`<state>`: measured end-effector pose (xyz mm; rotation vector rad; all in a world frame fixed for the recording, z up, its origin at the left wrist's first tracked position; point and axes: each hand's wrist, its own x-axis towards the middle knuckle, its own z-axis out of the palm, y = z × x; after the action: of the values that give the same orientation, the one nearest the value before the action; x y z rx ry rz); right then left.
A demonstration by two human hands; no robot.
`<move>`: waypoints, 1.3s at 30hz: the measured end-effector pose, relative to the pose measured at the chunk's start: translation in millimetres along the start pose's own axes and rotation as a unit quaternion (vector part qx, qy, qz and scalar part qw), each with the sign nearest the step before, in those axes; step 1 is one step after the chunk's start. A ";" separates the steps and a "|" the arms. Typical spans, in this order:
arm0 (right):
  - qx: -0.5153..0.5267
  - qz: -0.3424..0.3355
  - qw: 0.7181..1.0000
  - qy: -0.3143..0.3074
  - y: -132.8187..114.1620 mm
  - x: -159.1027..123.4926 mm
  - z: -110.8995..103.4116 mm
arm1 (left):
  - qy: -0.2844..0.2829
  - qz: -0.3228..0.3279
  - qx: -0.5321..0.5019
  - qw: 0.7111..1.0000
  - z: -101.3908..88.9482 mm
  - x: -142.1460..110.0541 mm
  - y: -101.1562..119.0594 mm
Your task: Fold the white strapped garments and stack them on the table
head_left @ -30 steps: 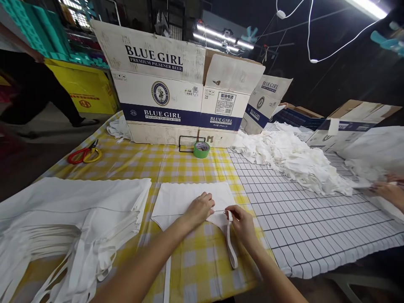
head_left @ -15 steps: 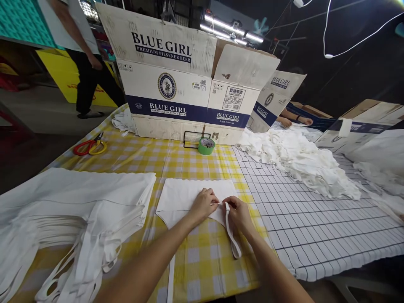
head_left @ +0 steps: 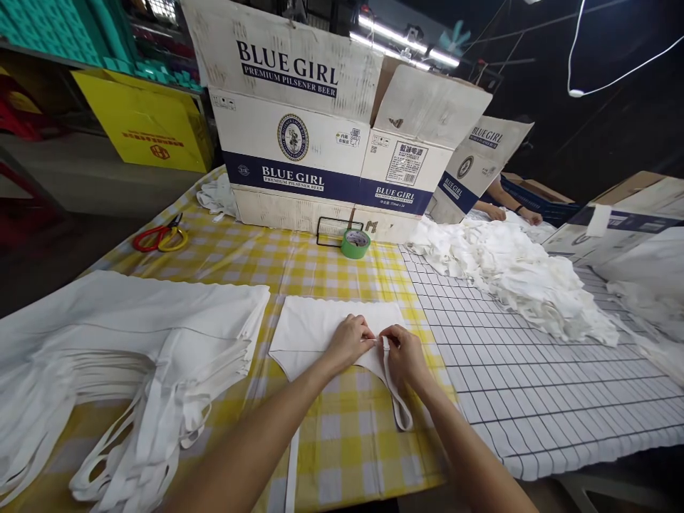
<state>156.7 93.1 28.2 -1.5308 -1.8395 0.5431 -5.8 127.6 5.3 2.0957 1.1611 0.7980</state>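
Observation:
A white strappy garment (head_left: 307, 324) with a wavy far edge lies flat in front of me on a yellow checked tablecloth (head_left: 347, 442). My left hand (head_left: 351, 343) rests on its right half, fingertips pinched at the garment's curved edge. Close beside it, my right hand (head_left: 403, 351) is closed in a pinch on the top of the thin white strap (head_left: 400, 410), which loops down below it. The fingertips of both hands nearly meet; what exactly lies between them is too small to see. Another strap (head_left: 291, 470) hangs towards the near table edge.
At left lies a stack of similar white garments (head_left: 133, 299). Beyond are red-and-yellow-handled scissors (head_left: 160, 237), green tape (head_left: 355, 244) and a large beer carton (head_left: 299, 142). To the right a white heap of cloth (head_left: 507, 263) sits near another person's hands (head_left: 513, 214).
My hands stay pinched at the same part of the garment, with the fingertips slightly shifted. The view has turned a little, and the person walking at the left back is gone from sight.

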 end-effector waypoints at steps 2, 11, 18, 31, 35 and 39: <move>-0.009 -0.008 1.000 0.001 -1.2 0.1 -0.5 | -0.001 -0.001 -0.003 1.000 0.3 0.3 -0.6; -0.026 -0.032 0.999 0.000 2.9 -0.1 5.1 | -0.004 -0.008 -0.006 1.000 1.1 0.9 -0.5; -0.033 -0.046 0.998 0.002 -1.7 -1.9 10.5 | -0.008 -0.001 0.009 1.000 -0.1 0.3 0.8; 0.202 0.052 0.978 -0.005 -5.9 -14.4 2.7 | -0.013 -0.014 0.038 0.999 0.2 -1.9 4.2; 0.410 0.172 0.891 -0.093 -14.7 -34.6 -9.9 | -0.022 -0.016 0.056 0.998 0.0 -2.7 5.5; 0.509 0.230 0.820 -0.124 -26.3 -55.5 -24.0 | -0.038 -0.015 0.073 0.996 -1.5 -2.2 8.1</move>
<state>160.4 31.0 50.0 -1.1097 -0.9418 1.6900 -3.8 122.4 11.8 2.2022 1.2390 0.6306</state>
